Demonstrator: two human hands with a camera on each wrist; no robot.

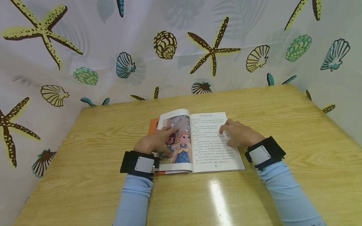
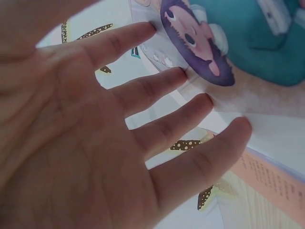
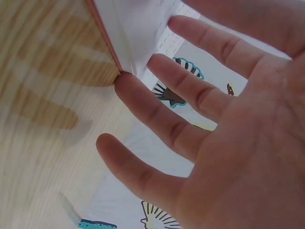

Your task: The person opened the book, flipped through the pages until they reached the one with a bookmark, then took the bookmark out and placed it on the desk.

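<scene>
An open book [image 1: 209,150] lies on the table, with lines of print on its right page and a coloured picture [image 1: 183,152] of two cartoon children on its left page. My left hand [image 1: 154,141] rests over the outer part of the picture; in the left wrist view its fingertips [image 2: 204,101] touch the page, spread apart. At the right page's outer edge is my right hand [image 1: 240,134]. Its spread fingers [image 3: 152,112] reach the page edge in the right wrist view, one fingertip right at the cover's corner. An orange cover [image 1: 153,127] shows beneath the left pages.
The wooden table [image 1: 99,150] extends around the book, with a bright reflection in front of it. A white cloth [image 1: 175,75] printed with starfish and shells hangs behind and along the sides. Black bands [image 1: 141,164] with pale plates circle both wrists, above light blue sleeves.
</scene>
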